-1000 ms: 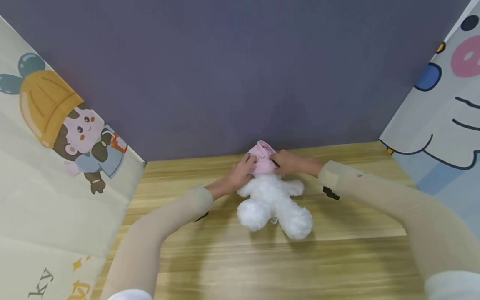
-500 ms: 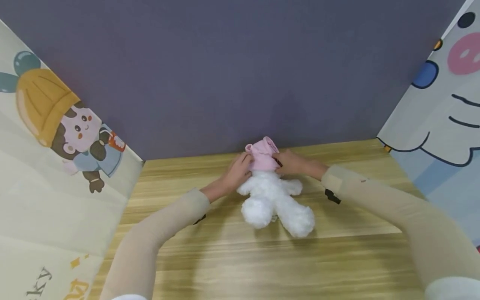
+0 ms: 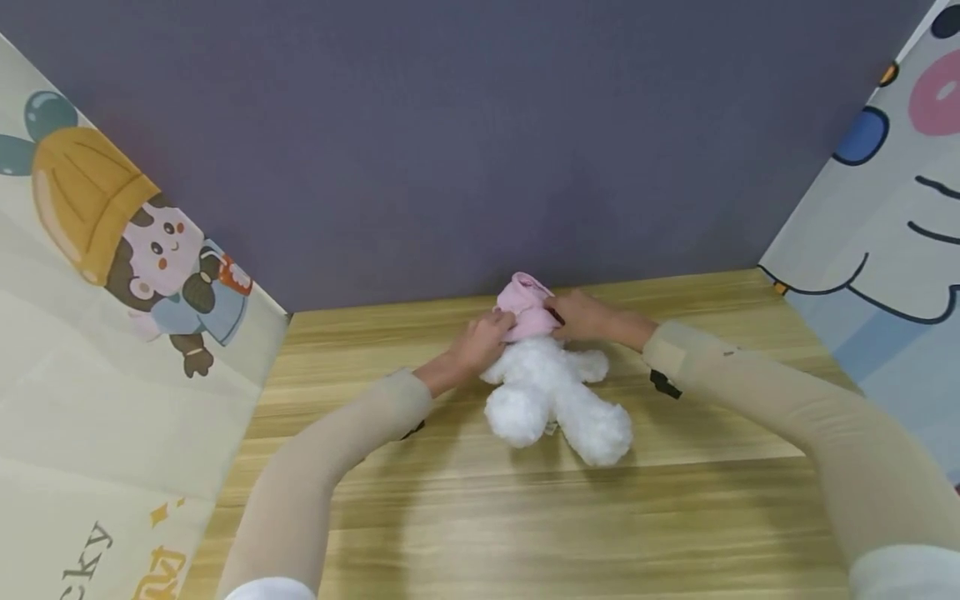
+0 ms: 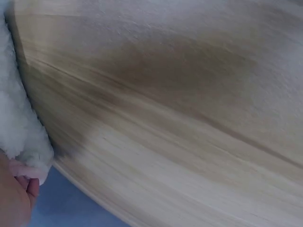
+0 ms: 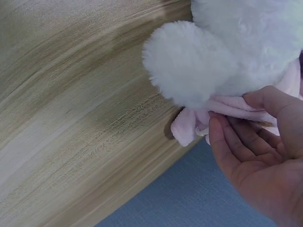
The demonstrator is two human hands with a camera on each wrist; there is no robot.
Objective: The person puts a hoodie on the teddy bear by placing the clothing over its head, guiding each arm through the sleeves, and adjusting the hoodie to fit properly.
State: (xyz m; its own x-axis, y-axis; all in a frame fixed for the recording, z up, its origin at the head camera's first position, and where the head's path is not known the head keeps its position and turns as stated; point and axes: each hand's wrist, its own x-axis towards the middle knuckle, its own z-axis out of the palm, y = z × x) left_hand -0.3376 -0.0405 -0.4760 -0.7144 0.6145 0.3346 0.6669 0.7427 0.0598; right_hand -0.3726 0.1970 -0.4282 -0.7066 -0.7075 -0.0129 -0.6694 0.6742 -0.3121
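Note:
A white fluffy plush toy (image 3: 547,379) lies on the wooden table, its legs toward me. Pink cloth clothing (image 3: 529,304) covers its far end, so the head cannot be seen. At the cloth's left side my left hand (image 3: 480,343) pinches the edge; the left wrist view catches only part of that hand (image 4: 14,198) beside the white fur. On the other side my right hand (image 3: 587,317) holds the cloth's lower edge. Its thumb and fingers (image 5: 232,137) pinch the pink fabric in the right wrist view, where a pink flap hangs beside a fluffy limb.
Behind the wooden table (image 3: 465,533) rises a dark grey-blue panel (image 3: 480,150), close to the toy's far end. Light panels with cartoon prints stand at the left (image 3: 112,400) and right (image 3: 870,258). Dark wrist devices show under both sleeves.
My left fingers have shifted right onto the pink cloth, and its left upper corner has folded down since half a second ago. My right hand keeps its hold; the toy has barely moved.

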